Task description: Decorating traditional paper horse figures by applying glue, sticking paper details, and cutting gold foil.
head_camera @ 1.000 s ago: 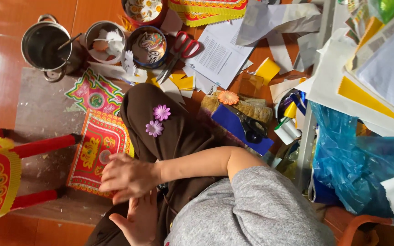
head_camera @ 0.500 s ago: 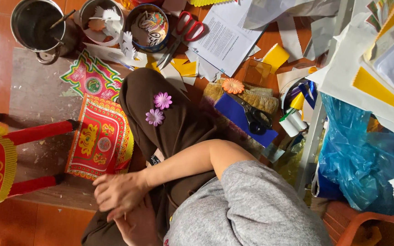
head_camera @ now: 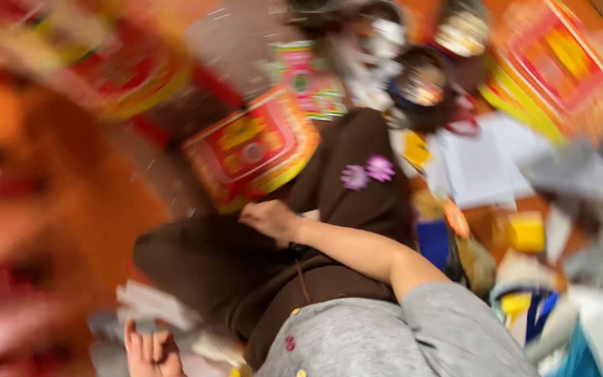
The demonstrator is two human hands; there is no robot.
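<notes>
The whole view is motion-blurred. My right hand [head_camera: 270,220] reaches across my lap in brown trousers [head_camera: 329,209], which carry two purple flowers [head_camera: 368,172]. It lies at the lower edge of a red and yellow decorated paper piece [head_camera: 252,150]; the blur hides whether it grips anything. My left hand [head_camera: 151,352] is at the bottom edge with its fingers spread, beside a heap of white papers [head_camera: 151,307]. It holds nothing that I can see.
Small bowls and pots [head_camera: 420,84] stand beyond my knee. White sheets [head_camera: 479,164], yellow scraps [head_camera: 525,230] and a blue object [head_camera: 433,241] litter the orange floor at right. More red and yellow decorated pieces [head_camera: 560,70] lie at top right and top left.
The view has swung sharply and blurred. My right hand has moved from beside the left hand up to the red and yellow piece. My left hand has dropped to the bottom edge.
</notes>
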